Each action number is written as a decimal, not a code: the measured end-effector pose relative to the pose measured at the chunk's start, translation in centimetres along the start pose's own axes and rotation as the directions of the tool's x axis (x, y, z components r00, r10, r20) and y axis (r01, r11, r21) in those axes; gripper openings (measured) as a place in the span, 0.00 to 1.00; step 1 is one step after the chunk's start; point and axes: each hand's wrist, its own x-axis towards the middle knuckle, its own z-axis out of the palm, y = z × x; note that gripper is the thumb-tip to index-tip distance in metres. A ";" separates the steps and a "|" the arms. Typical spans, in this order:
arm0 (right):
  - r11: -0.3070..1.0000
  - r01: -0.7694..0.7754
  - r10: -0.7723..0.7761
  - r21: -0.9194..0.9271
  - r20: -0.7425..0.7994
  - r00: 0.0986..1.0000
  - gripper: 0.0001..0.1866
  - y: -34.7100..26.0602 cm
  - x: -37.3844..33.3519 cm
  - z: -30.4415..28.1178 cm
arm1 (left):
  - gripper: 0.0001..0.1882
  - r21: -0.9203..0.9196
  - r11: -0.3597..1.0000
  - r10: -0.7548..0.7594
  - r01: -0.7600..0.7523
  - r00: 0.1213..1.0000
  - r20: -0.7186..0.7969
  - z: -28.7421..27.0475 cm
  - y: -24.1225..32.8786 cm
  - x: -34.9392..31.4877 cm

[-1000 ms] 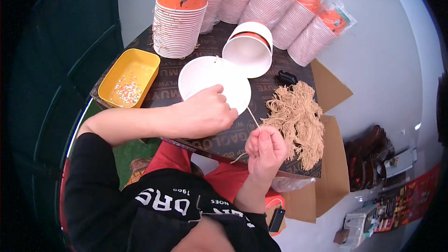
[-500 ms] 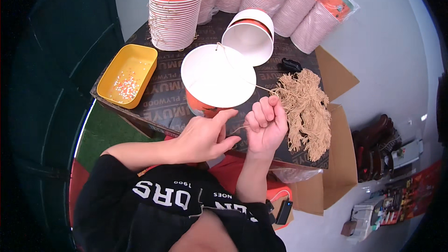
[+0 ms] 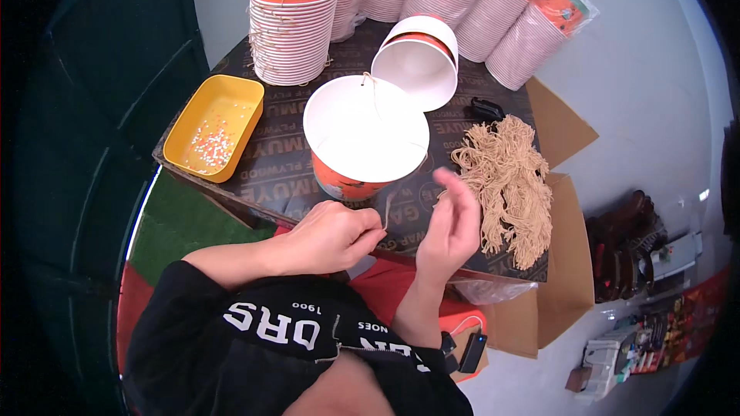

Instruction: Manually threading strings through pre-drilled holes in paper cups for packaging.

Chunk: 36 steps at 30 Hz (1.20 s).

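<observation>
A paper bucket (image 3: pixel 354 186), orange outside and white inside, stands near the table's front edge. From a hole at its far rim a thin tan string (image 3: pixel 372 86) hangs into the bucket. My left hand (image 3: pixel 331 237) is just in front of it, thumb and forefinger pinched on a short end of string (image 3: pixel 387 212). To the right of the bucket is my right hand (image 3: pixel 451 227), fingers loosely stretched and slightly blurred, with nothing visible in them. A bundle of tan strings (image 3: pixel 509 192) lies beside my right hand.
A yellow tray (image 3: pixel 250 92) with small white and orange beads sits at the left. Behind the bucket, nested paper buckets (image 3: pixel 420 69) lie on their side. Tall bucket stacks (image 3: pixel 293 38) line the back. A black object (image 3: pixel 487 109) lies near the strings; an open carton (image 3: pixel 570 262) stands right.
My right hand has let go of the string and opened, and the string no longer stretches toward it. My left fingers have closed on the string's end. The view has shifted slightly.
</observation>
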 end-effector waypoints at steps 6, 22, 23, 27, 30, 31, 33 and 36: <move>0.996 -0.085 0.085 -0.022 0.472 0.877 0.09 -1.6 -1.2 -1.2 | 0.09 0.043 0.994 0.102 -0.100 0.994 -0.050 -1.1 0.6 0.1; 0.979 0.137 -0.107 -0.154 0.189 0.976 0.07 -0.3 -2.3 1.2 | 0.03 -0.030 0.971 0.171 -0.237 0.779 -0.603 -3.6 -1.1 -1.2; 0.961 0.197 -0.167 -0.194 0.161 0.973 0.09 0.1 -2.5 1.5 | 0.03 -0.046 0.968 0.170 -0.246 0.783 -0.598 -3.5 -1.3 -1.3; 0.937 0.289 -0.268 -0.195 0.125 0.955 0.08 1.8 -3.3 2.5 | 0.03 -0.079 0.964 0.160 -0.253 0.792 -0.589 -3.0 -1.7 -1.4; 0.924 0.330 -0.317 -0.191 0.096 0.943 0.09 2.4 -3.5 3.0 | 0.03 -0.074 0.963 0.169 -0.259 0.796 -0.581 -2.9 -1.9 -1.5; 0.908 0.372 -0.359 -0.193 0.099 0.928 0.09 2.5 -3.6 3.1 | 0.03 -0.076 0.964 0.165 -0.256 0.796 -0.583 -2.9 -2.0 -1.5; 0.891 0.411 -0.398 -0.194 0.106 0.911 0.09 2.6 -3.6 3.3 | 0.03 -0.055 0.964 0.180 -0.262 0.787 -0.591 -2.9 -2.0 -1.4; 0.871 0.455 -0.439 -0.187 0.121 0.890 0.12 2.7 -3.5 3.5 | 0.03 -0.064 0.961 0.179 -0.267 0.786 -0.591 -2.9 -2.2 -1.4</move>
